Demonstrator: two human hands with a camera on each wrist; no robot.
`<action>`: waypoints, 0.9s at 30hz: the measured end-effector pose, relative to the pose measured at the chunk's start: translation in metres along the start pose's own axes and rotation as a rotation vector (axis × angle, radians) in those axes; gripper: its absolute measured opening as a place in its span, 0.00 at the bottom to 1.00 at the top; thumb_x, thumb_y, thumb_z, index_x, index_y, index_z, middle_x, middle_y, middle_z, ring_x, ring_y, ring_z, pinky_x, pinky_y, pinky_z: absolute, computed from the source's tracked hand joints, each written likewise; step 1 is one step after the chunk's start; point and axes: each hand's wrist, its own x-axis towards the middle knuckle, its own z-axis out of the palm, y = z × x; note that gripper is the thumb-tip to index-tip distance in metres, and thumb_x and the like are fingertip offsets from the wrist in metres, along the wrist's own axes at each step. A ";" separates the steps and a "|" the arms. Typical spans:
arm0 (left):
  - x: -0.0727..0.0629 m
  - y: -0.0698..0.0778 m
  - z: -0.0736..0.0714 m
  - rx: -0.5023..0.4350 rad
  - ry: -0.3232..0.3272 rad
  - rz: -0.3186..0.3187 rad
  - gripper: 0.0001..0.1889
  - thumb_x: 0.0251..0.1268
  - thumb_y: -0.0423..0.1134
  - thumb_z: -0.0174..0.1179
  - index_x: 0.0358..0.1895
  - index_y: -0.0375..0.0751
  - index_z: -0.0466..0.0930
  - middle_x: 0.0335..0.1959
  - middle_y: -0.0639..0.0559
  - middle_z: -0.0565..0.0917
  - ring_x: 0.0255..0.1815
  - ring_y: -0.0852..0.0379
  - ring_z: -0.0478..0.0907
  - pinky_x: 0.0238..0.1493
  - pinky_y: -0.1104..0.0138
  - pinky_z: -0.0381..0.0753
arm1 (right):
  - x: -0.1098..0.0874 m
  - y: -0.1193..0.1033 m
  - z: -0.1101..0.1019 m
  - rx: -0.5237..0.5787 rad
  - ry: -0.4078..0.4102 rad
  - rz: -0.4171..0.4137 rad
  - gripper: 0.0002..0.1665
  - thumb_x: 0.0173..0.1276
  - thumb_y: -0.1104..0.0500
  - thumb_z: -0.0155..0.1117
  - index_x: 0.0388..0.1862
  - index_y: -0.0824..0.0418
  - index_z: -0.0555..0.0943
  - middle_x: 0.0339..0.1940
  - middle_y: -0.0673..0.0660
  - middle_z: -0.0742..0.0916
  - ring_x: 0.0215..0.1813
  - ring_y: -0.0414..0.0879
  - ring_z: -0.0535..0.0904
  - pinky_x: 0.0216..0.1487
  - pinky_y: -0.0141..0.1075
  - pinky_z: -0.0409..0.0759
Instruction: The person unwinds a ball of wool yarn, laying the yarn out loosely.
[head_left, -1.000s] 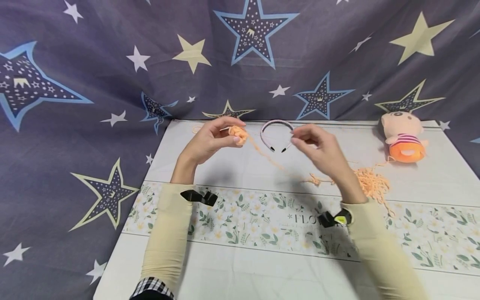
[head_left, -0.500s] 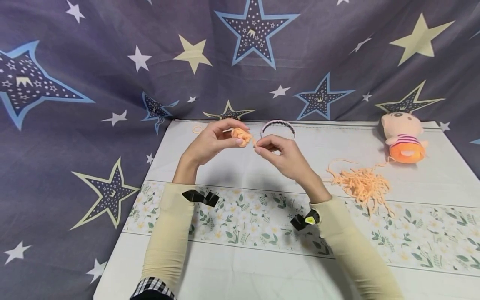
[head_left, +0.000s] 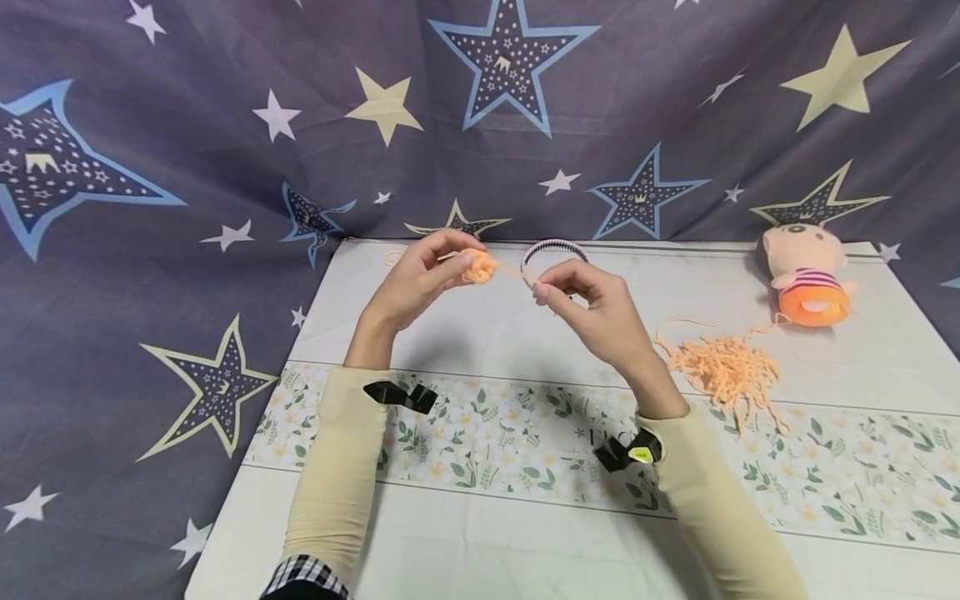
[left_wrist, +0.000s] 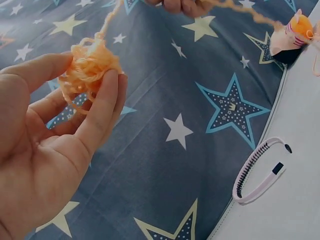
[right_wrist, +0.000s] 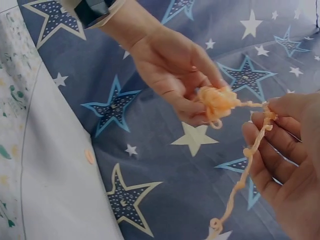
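Observation:
A small ball of orange yarn [left_wrist: 95, 67] is pinched between the thumb and fingers of my left hand [head_left: 416, 279], raised over the back of the table. From the ball a strand of yarn [right_wrist: 239, 185] runs across to my right hand [head_left: 588, 308], whose thumb and forefinger pinch it. Past that pinch the strand hangs down, twisted and knotted in spots, in the right wrist view. A loose heap of the same yarn [head_left: 727, 371] lies on the table to the right of my right hand.
Behind my right hand lies a pink headband [head_left: 553, 243] with black teeth. A plush toy [head_left: 808, 271] sits at the back right, a yarn end beside it. A small orange ring [right_wrist: 89, 156] rests at the back left. A star-printed curtain [head_left: 225, 167] hangs behind the table.
My right hand has come left toward the ball, then drawn back a little to the right with the strand. The left hand stays in place, its thumb shifted on the ball.

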 end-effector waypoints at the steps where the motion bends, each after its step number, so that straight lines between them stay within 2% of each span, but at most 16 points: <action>1: 0.000 0.000 0.000 0.001 0.009 0.002 0.08 0.72 0.30 0.50 0.49 0.38 0.76 0.48 0.48 0.76 0.45 0.57 0.78 0.51 0.65 0.82 | -0.001 -0.001 -0.002 0.008 0.009 -0.006 0.03 0.66 0.67 0.62 0.37 0.63 0.83 0.32 0.56 0.86 0.34 0.42 0.80 0.34 0.30 0.77; 9: 0.000 -0.002 -0.004 -0.022 0.054 0.032 0.10 0.72 0.29 0.48 0.49 0.41 0.75 0.47 0.47 0.77 0.46 0.56 0.78 0.51 0.65 0.82 | -0.013 -0.003 -0.022 0.030 0.046 -0.070 0.03 0.66 0.70 0.60 0.36 0.69 0.81 0.29 0.58 0.84 0.33 0.41 0.79 0.38 0.29 0.77; 15: -0.001 -0.002 -0.008 -0.036 0.071 0.057 0.11 0.72 0.28 0.47 0.46 0.42 0.79 0.46 0.48 0.79 0.46 0.57 0.79 0.52 0.65 0.82 | -0.023 -0.001 -0.040 0.055 0.118 -0.062 0.05 0.66 0.70 0.60 0.37 0.73 0.80 0.30 0.53 0.85 0.33 0.41 0.81 0.39 0.29 0.79; 22: -0.004 -0.002 -0.013 -0.023 0.089 0.057 0.10 0.73 0.29 0.48 0.46 0.42 0.79 0.46 0.48 0.79 0.46 0.57 0.79 0.52 0.66 0.81 | -0.028 -0.003 -0.064 0.233 0.244 -0.098 0.05 0.63 0.77 0.58 0.36 0.82 0.77 0.30 0.56 0.87 0.32 0.43 0.83 0.37 0.28 0.81; 27: -0.005 -0.002 -0.016 -0.013 0.100 0.058 0.09 0.73 0.31 0.49 0.46 0.41 0.79 0.45 0.48 0.79 0.45 0.57 0.79 0.52 0.66 0.81 | -0.032 -0.007 -0.083 0.291 0.319 -0.153 0.04 0.62 0.79 0.56 0.35 0.83 0.76 0.29 0.59 0.86 0.32 0.46 0.83 0.38 0.31 0.82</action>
